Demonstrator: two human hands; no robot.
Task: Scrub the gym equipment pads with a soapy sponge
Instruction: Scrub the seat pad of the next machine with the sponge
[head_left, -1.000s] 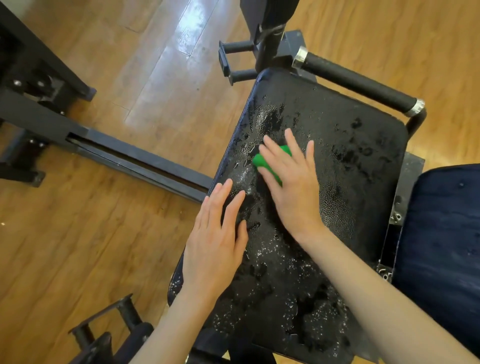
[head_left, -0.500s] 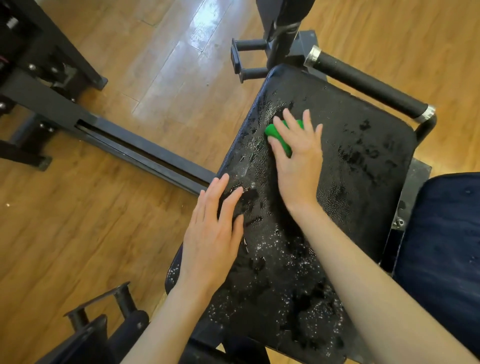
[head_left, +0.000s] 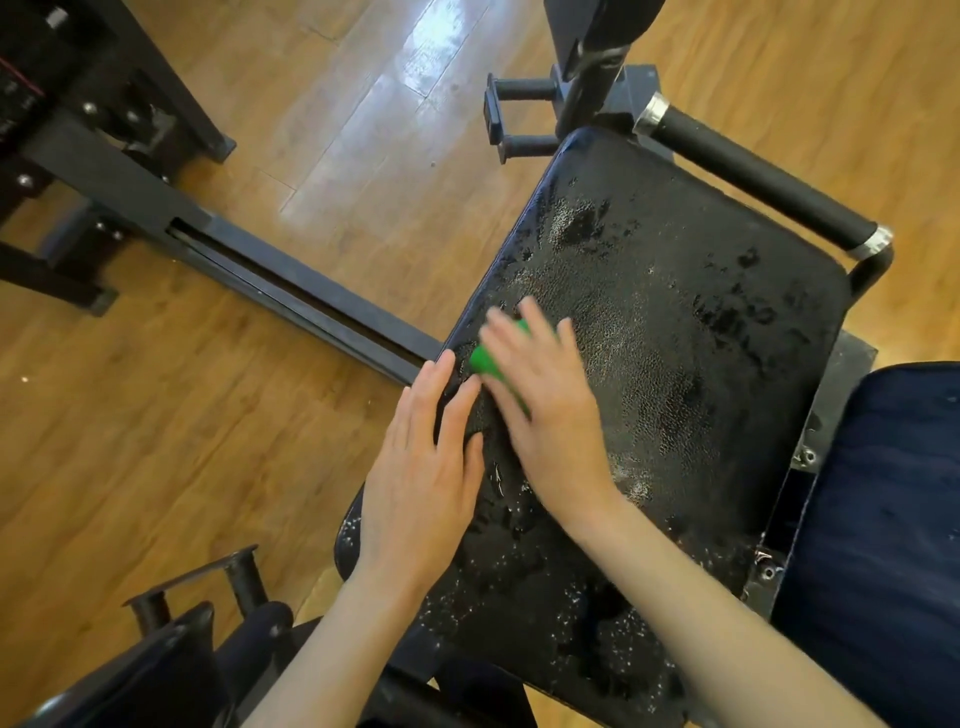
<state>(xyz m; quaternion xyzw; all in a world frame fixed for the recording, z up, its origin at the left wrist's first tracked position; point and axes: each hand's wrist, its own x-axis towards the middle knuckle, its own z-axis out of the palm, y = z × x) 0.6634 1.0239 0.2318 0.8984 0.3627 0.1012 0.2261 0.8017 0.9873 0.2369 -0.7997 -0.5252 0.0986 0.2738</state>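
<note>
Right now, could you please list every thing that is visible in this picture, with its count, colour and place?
Seat pad: one, black, wet with soap specks, centre right.
Sponge: one, green, on the pad near its left edge, mostly under the right hand.
Padded handle bar: one, black with silver ends, beyond the pad's far edge.
Frame rail: one, dark metal, on the floor left of the pad.
Second pad: one, dark blue, right edge.
Floor: wood, brown.
Left hand: flat on the pad's left edge.
Right hand: blurred, pressing the sponge.
</note>
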